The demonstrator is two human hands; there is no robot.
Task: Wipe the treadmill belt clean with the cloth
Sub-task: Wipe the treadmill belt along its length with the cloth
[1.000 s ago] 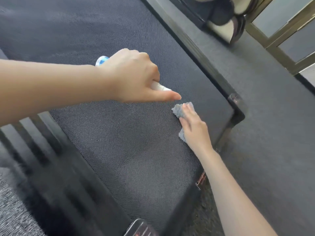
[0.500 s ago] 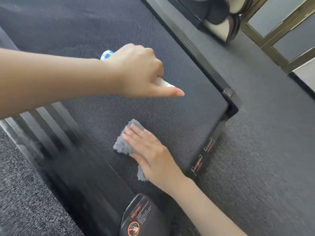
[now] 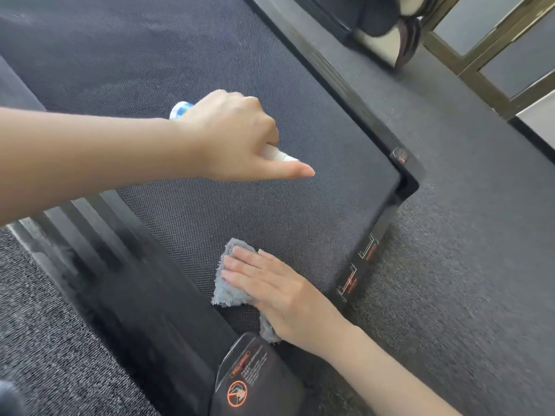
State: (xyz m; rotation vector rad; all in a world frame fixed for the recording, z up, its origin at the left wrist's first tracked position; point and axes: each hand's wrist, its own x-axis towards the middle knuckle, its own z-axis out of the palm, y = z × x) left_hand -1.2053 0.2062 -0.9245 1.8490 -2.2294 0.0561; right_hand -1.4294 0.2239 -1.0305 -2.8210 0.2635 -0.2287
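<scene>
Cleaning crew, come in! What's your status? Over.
Left grip holds spray bottle over treadmill belt. Right grip flat, pressing grey cloth onto it. Corner end cap right beside cloth. Over.

Treadmill belt: on carpet, with side rail along its left.
Cloth: on belt's near end, just beside rail, under right hand.
Left hand: above belt, behind cloth, holding bottle.
End cap: before cloth.
</scene>
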